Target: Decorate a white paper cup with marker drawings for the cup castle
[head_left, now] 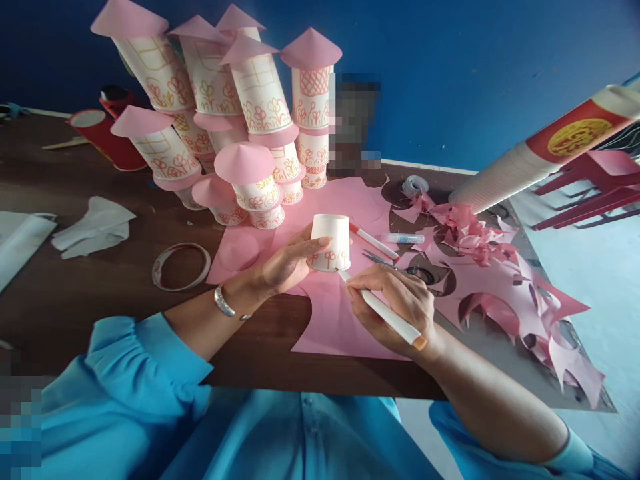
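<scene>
My left hand (290,260) grips a white paper cup (331,233) upside down, thumb on its near side and fingers around the left and back. Red flowers on stems are drawn near the cup's rim. In my right hand (395,300) is a white marker pen (390,315) with an orange end, its tip at the lower edge of the cup. Pink paper (340,327) lies beneath both hands. Just behind the right hand are scissors (383,259) with dark handles, partly hidden, and a second white marker (373,241) with red ends.
Stacked cup towers (265,93) with pink cone roofs stand at the back left. A tape roll (181,267) and crumpled white paper (95,227) lie on the left. Pink paper scraps (500,287) spread over the right side, near a long wrapped roll (545,147).
</scene>
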`<state>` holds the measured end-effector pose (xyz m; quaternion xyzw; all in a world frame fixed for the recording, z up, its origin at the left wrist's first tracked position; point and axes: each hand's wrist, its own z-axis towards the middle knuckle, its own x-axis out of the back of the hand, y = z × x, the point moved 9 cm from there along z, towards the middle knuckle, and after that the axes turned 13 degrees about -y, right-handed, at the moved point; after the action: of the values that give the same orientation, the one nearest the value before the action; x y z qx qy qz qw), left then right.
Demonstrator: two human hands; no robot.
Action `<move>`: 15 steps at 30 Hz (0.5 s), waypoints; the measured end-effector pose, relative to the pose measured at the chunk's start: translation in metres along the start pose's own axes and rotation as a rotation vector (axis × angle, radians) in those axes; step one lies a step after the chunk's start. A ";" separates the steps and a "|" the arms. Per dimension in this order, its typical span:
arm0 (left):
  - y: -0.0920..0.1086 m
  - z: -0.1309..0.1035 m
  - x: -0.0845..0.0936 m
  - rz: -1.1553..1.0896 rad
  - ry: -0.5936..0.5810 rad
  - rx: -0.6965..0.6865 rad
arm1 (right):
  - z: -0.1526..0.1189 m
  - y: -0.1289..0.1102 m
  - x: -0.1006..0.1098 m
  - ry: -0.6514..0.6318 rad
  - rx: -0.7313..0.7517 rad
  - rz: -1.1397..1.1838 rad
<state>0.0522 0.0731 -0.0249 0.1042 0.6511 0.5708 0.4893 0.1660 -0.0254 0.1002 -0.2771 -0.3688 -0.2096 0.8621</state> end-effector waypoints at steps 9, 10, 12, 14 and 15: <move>0.003 -0.002 0.002 -0.034 0.041 0.016 | 0.000 0.001 0.012 0.051 -0.017 0.035; 0.003 -0.002 0.004 -0.044 0.060 0.017 | -0.001 0.001 0.014 0.067 -0.022 0.037; 0.005 -0.002 0.004 -0.056 0.077 0.015 | -0.002 0.002 0.015 0.084 -0.023 0.036; 0.006 -0.001 0.001 -0.053 0.067 0.012 | -0.002 0.001 0.014 0.086 -0.010 0.036; 0.007 0.000 0.000 -0.048 0.060 0.009 | -0.001 0.001 0.012 0.080 -0.003 0.038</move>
<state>0.0490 0.0752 -0.0187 0.0737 0.6704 0.5587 0.4827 0.1751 -0.0276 0.1085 -0.2765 -0.3282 -0.2047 0.8797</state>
